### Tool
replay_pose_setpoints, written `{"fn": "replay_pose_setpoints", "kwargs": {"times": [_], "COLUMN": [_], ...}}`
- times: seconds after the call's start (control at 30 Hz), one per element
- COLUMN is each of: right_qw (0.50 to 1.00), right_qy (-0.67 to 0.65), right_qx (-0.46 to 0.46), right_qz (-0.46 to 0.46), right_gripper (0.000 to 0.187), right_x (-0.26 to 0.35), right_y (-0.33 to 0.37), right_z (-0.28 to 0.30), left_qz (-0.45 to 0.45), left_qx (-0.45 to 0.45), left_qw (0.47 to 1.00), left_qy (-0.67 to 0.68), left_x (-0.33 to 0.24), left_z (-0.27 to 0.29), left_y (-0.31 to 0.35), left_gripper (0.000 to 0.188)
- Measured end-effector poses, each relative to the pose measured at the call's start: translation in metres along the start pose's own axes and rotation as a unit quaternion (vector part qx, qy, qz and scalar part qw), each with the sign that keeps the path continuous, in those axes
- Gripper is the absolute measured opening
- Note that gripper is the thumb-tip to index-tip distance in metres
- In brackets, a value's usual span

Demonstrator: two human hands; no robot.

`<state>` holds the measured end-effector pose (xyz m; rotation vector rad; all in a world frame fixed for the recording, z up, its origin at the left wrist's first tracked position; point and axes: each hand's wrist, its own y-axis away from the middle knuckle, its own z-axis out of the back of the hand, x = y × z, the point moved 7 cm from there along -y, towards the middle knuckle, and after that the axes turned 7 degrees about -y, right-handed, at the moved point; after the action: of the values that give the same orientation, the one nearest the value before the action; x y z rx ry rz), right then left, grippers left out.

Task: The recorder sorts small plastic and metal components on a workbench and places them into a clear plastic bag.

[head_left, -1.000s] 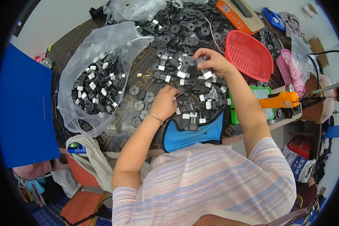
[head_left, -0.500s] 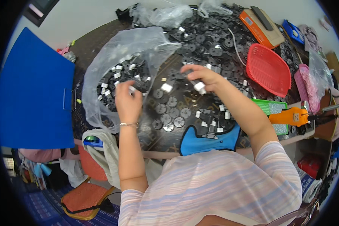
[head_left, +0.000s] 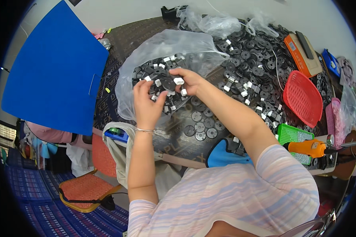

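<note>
Both my hands are over a clear plastic bag point(head_left: 126, 85) lying open on the dark table, heaped with black plastic parts with white ends point(head_left: 156, 65). My right hand point(head_left: 192, 82) is closed on black parts with white ends point(head_left: 178, 81), thumb above and fingers below. My left hand point(head_left: 147, 102) is at the near side of the heap, its thumb apart from its curved fingers. Parts show in that gap, and none is clearly gripped. Between the hands is a round black disc point(head_left: 169, 83). Grey-black discs point(head_left: 199, 126) lie on the table under my right forearm.
A big pile of black discs point(head_left: 261, 51) covers the far right. Along the right are a red basket point(head_left: 303, 98), an orange-and-beige box point(head_left: 302, 55), a green tray point(head_left: 283, 134) and an orange power tool point(head_left: 306, 148). A blue panel point(head_left: 59, 75) stands left; a blue cloth point(head_left: 221, 155) lies at the near edge.
My right hand has moved left from above the loose discs to the bag, carrying white-ended parts. The white-ended part beside the discs no longer shows there. The whole view has shifted.
</note>
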<state>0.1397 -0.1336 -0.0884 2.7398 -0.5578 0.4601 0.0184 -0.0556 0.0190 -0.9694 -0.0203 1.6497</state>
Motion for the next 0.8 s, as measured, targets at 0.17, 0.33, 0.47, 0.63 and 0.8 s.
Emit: {"fn": "replay_pose_setpoints", "kwargs": {"times": [0.17, 0.33, 0.47, 0.63, 0.8], "right_qw": [0.999, 0.999, 0.991, 0.975, 0.917], "right_qy": [-0.011, -0.028, -0.018, 0.058, 0.348], "right_qx": [-0.024, -0.019, -0.107, -0.062, -0.089], "right_qz": [0.027, 0.006, 0.084, 0.206, 0.174], "right_gripper": [0.018, 0.029, 0.029, 0.031, 0.082], "right_x": [-0.002, 0.012, 0.031, 0.089, 0.111], "right_y": [-0.012, -0.022, -0.032, -0.037, 0.005], "right_z": [-0.014, -0.005, 0.0, -0.025, -0.052], "left_qz": [0.049, 0.072, 0.063, 0.098, 0.084], "left_qx": [-0.005, 0.003, -0.039, 0.03, 0.268], "left_qw": [0.994, 0.996, 0.996, 0.982, 0.912], "left_qy": [0.099, 0.054, 0.05, 0.158, 0.298], "left_x": [0.018, 0.013, 0.027, 0.016, -0.012], "left_z": [-0.037, -0.032, -0.028, -0.027, 0.015], "left_y": [-0.007, -0.024, -0.026, -0.009, 0.056], "left_gripper": [0.054, 0.046, 0.048, 0.049, 0.051]}}
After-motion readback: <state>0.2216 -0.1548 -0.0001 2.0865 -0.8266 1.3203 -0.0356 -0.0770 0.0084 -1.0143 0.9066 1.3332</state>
